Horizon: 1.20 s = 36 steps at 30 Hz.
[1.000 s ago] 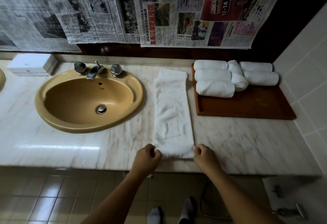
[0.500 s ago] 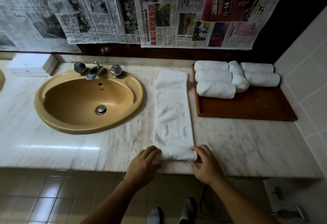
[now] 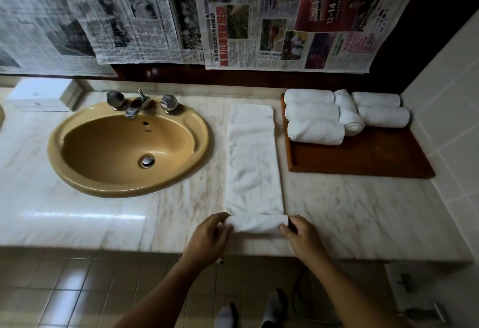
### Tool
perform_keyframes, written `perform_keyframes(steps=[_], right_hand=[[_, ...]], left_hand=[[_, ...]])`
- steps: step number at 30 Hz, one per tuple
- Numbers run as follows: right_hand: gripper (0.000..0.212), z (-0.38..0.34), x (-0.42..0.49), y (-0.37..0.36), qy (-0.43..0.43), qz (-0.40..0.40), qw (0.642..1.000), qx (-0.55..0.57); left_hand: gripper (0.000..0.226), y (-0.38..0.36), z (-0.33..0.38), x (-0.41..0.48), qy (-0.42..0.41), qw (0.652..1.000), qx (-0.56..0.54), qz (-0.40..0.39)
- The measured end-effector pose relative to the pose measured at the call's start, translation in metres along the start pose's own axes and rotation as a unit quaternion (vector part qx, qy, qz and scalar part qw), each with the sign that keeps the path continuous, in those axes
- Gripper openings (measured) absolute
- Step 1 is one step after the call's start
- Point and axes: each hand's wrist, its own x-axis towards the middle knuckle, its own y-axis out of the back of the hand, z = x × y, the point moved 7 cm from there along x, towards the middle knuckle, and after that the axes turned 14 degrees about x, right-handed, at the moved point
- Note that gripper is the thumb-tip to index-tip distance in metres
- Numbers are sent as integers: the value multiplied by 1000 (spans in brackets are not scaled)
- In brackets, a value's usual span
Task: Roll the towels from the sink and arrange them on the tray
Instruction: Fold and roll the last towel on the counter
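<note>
A white towel (image 3: 252, 162) lies folded in a long strip on the marble counter, between the sink and the tray. Its near end is curled into a short roll. My left hand (image 3: 210, 234) grips the roll's left end and my right hand (image 3: 302, 234) grips its right end, fingers curled round it. A dark wooden tray (image 3: 363, 156) sits at the right with several rolled white towels (image 3: 316, 131) stacked along its far side. The tan oval sink (image 3: 124, 146) on the left holds no towel.
Chrome taps (image 3: 140, 102) stand behind the sink. A white box (image 3: 39, 94) sits at the far left of the counter. Newspaper sheets (image 3: 233, 17) hang on the wall above. A tiled wall (image 3: 451, 110) borders the tray on the right. The counter edge (image 3: 103, 244) runs below my hands.
Both hands have turned the towel's near end over, from a flat edge into a small roll. The hands have shifted slightly away from me.
</note>
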Motion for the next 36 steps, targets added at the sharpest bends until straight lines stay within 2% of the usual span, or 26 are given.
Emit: perform_keyframes(steps=[3,7,10,12,14,17,20,23,26,31,36], right_hand=[[9,-4,5,1,-29,12,999,-26],[32,-13,8,4,-56,26,997,-48],[23,-18,8,5,-64,63,995,-46],[22,-18,7,4,-52,72,996,-16],[19,-19,7,-1,10,53,998,-27],[14,-19,0,-6,119,47,990,-64],[17,-20,-7,-7,158,53,983,-76],[38,-18,-10,-7,149,9,985,-84],[57,-12,-8,-11,103,-41,987,-117],[57,-12,0,-12,98,-21,985,-140],[55,-10,2,-9,98,-28,987,-122]], left_hand=[[23,-1,4,6,30,999,-18,-11],[23,-1,5,15,110,992,-43,-50],[22,0,6,21,152,984,-67,-63],[25,3,5,25,156,986,-47,-34],[23,8,3,26,117,993,-3,27],[9,5,10,23,-49,993,71,79],[19,3,14,12,-132,970,172,109],[27,5,16,0,-166,958,203,120],[48,0,13,-2,-172,951,245,78],[47,0,14,9,-153,954,252,58],[47,6,13,12,-140,965,214,53]])
